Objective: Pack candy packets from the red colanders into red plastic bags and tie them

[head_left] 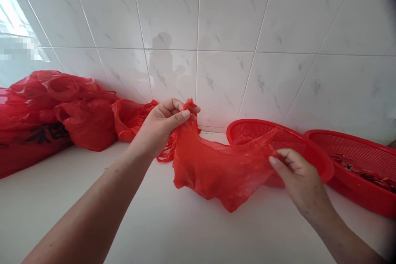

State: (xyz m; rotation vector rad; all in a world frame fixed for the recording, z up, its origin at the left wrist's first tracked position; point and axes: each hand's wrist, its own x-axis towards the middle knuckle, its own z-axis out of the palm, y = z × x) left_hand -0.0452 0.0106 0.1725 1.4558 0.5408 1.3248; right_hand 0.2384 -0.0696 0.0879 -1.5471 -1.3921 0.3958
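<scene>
Stretched between my two hands is a thin red plastic bag [216, 169], hanging above the white surface. My left hand [167, 121] pinches its upper left end between thumb and fingers. Its upper right edge is pinched by my right hand [297, 169], in front of an oval red plastic basket [247, 126]. The bag sags between the hands and looks flat, with a pointed corner hanging at the bottom. Behind my left wrist lies a loose heap of red plastic bags [131, 113], partly hidden by the hand.
At the left stand full red bags [55, 90], one with black lettering, beside a smaller bulging red bag [89, 126]. A second red basket [349, 140] at the right holds small dark and red pieces [361, 171]. A tiled wall [225, 86] rises behind the white surface [173, 227].
</scene>
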